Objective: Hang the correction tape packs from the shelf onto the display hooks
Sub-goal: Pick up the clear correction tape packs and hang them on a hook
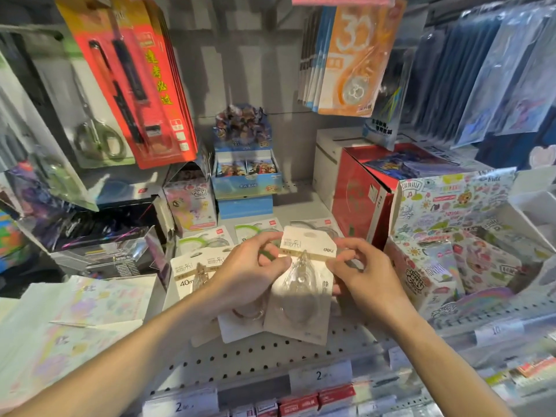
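My left hand (pixel 255 266) and right hand (pixel 361 269) pinch one correction tape pack (pixel 304 284) above the shelf (pixel 270 353); I should square its hang-hole before lifting.

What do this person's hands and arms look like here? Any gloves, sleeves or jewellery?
Both are bare. The left hand and right hand wear no gloves, and no rings, watch or bracelets show. Both forearms are uncovered down to the picture's lower edge, so no sleeve is in view. The fingernails look short and plain.
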A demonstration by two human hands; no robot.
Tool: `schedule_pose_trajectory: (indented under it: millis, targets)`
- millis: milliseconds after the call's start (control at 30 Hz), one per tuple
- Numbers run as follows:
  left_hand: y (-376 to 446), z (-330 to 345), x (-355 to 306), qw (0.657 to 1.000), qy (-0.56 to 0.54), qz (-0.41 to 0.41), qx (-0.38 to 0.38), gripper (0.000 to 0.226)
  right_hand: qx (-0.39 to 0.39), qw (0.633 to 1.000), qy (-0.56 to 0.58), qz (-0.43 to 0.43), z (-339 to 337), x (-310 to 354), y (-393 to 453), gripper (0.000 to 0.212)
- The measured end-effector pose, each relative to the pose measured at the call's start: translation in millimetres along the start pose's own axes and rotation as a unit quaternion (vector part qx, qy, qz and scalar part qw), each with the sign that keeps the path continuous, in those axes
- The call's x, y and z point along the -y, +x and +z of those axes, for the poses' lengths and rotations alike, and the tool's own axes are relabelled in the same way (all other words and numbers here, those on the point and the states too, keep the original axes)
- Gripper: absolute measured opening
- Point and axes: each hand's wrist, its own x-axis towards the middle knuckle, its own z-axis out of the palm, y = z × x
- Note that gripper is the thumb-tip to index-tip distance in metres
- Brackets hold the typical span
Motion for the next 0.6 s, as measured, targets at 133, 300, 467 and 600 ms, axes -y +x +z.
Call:
schedule_pose_trajectory:
  millis: [133, 300, 467, 600]
  targets:
    - [-1, -7, -4, 0.992, -0.118, -0.035, 0.02, 0.07, -0.002, 0.997, 0.081, -0.013, 10, 18, 11, 0.025]
    - [-3, -19, -4, 0.978, -0.202, -0.051, -0.004, 0.071, 0.016, 0.996, 0.077, -0.04, 24, 34, 23, 0.025]
    - [-5, -33, 0, 0.979, -0.185, -0.053, -0.07, 0.056, 0.017, 0.993, -0.085, -0.076, 24, 39, 28, 0.025]
    - [-2, -42, 10, 0.985, -0.121, -0.052, -0.108, 0.051, 0.021, 0.947, -0.311, -0.081, 11, 27, 22, 0.039]
